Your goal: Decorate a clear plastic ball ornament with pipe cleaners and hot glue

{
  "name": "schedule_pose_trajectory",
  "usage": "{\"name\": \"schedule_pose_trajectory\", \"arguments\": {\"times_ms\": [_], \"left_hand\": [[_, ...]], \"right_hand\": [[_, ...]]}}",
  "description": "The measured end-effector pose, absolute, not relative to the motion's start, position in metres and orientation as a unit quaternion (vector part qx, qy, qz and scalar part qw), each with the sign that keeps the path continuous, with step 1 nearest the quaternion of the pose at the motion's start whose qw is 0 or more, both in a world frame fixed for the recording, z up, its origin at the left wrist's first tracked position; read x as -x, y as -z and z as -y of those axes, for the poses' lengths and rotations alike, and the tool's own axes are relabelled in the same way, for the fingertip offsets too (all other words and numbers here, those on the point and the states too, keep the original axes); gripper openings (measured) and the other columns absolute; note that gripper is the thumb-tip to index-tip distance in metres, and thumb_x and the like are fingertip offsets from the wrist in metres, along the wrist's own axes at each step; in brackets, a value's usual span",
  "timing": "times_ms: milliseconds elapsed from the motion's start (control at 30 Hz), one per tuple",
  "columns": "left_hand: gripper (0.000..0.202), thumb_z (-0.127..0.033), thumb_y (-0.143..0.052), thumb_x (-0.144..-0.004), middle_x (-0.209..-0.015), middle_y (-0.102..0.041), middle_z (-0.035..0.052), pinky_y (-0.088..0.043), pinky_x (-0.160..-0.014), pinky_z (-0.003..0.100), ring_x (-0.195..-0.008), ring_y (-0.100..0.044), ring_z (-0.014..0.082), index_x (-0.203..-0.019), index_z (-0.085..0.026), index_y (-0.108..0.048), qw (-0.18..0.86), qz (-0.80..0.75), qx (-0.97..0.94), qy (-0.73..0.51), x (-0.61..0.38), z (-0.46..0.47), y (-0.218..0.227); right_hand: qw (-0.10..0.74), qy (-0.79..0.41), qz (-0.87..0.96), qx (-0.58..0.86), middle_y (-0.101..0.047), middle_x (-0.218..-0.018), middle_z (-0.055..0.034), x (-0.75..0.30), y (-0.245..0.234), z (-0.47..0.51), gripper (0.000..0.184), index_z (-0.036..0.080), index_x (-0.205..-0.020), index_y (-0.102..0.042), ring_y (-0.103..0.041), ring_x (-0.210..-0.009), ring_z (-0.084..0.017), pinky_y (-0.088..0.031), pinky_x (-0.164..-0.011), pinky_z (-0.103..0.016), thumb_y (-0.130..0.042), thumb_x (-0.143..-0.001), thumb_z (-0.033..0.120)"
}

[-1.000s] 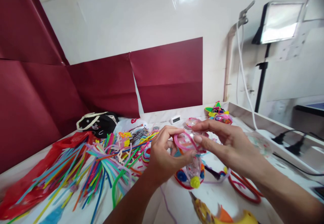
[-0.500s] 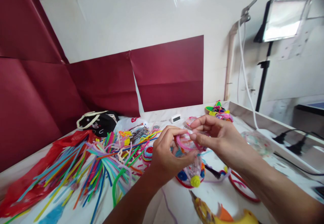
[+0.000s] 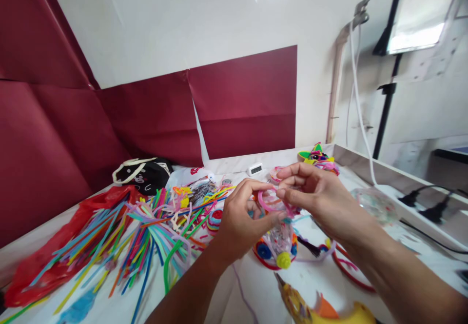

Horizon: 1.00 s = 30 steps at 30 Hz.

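Between both hands is a pink pipe cleaner (image 3: 263,204) bent into a loop. My left hand (image 3: 243,216) is closed on the loop's left side, with fingertips at its top and the thumb below. My right hand (image 3: 310,190) pinches the loop's upper right part between thumb and fingers. What lies exactly under the fingertips is hidden. Just below the hands a clear plastic piece (image 3: 280,238) rests on the table, with a yellow pompom-like ball (image 3: 283,260) at its front and blue and orange round bits beside it.
Many coloured pipe cleaners (image 3: 146,236) spread over a red plastic bag (image 3: 29,277) at left. Yellow-handled pliers (image 3: 292,299) lie in front. A red ring (image 3: 353,270), a small white timer (image 3: 255,169), a black pouch (image 3: 146,175) and a power strip (image 3: 402,207) surround the work.
The camera view has shifted slightly. Both hands keep hold of the pink loop, and their grip looks nearly the same.
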<state>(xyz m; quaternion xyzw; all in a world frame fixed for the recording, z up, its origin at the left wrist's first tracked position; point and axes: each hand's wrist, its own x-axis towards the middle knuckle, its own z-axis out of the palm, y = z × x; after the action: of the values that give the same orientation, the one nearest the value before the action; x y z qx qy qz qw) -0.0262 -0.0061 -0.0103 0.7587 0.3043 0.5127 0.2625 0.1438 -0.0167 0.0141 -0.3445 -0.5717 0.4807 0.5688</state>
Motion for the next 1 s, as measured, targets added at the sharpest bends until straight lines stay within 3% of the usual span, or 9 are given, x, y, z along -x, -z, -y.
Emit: {"name": "schedule_pose_trajectory", "arguments": {"times_ms": [233,400,600,867,1000], "left_hand": [[0.032,-0.026,-0.075,-0.075,-0.101,-0.061,0.0057,-0.051,-0.061,0.022,-0.080,-0.063,0.0150,-0.104,-0.018,-0.063,0.376,-0.286,-0.724,-0.502,0.0262,0.0041,0.0058],[0.017,-0.027,-0.060,-0.087,-0.091,-0.064,0.0034,-0.048,-0.054,0.020,-0.059,-0.057,0.0078,-0.101,-0.018,-0.066,0.350,-0.301,-0.727,-0.509,0.0252,0.0055,0.0017],[0.021,-0.028,-0.050,-0.092,-0.071,-0.061,-0.0005,-0.048,-0.052,0.021,-0.052,-0.058,0.0089,-0.102,-0.017,-0.065,0.341,-0.299,-0.735,-0.505,0.0265,0.0043,0.0012],[0.014,-0.024,-0.055,-0.089,-0.070,-0.061,-0.0016,-0.047,-0.051,0.019,-0.049,-0.056,0.0067,-0.096,-0.016,-0.064,0.378,-0.293,-0.715,-0.511,0.0258,0.0023,0.0010],[0.017,-0.025,-0.059,-0.086,-0.082,-0.060,-0.0002,-0.046,-0.046,0.019,-0.048,-0.056,0.0061,-0.102,-0.018,-0.060,0.411,-0.280,-0.694,-0.521,0.0256,0.0012,0.0007]], "right_hand": [[0.565,-0.494,0.565,0.341,-0.063,-0.069,0.0023,-0.1464,-0.0150,0.0149,0.029,0.017,-0.097,-0.057,-0.052,-0.055,-0.009,-0.040,-0.051,-0.022,-0.072,-0.072,0.018],[0.571,-0.495,0.561,0.339,-0.061,-0.062,0.0054,-0.1479,-0.0170,0.0142,0.032,0.018,-0.094,-0.055,-0.049,-0.051,-0.007,-0.038,-0.048,-0.020,-0.072,-0.068,0.014],[0.567,-0.493,0.564,0.342,-0.061,-0.061,0.0052,-0.1479,-0.0163,0.0134,0.032,0.018,-0.094,-0.054,-0.049,-0.051,-0.008,-0.037,-0.047,-0.020,-0.073,-0.068,0.016],[0.562,-0.493,0.568,0.345,-0.061,-0.061,0.0053,-0.1473,-0.0163,0.0147,0.035,0.018,-0.094,-0.054,-0.049,-0.052,-0.008,-0.037,-0.048,-0.020,-0.077,-0.068,0.019],[0.563,-0.493,0.565,0.348,-0.061,-0.060,0.0048,-0.1476,-0.0162,0.0153,0.037,0.018,-0.094,-0.054,-0.050,-0.052,-0.009,-0.038,-0.048,-0.021,-0.078,-0.067,0.022]]}}
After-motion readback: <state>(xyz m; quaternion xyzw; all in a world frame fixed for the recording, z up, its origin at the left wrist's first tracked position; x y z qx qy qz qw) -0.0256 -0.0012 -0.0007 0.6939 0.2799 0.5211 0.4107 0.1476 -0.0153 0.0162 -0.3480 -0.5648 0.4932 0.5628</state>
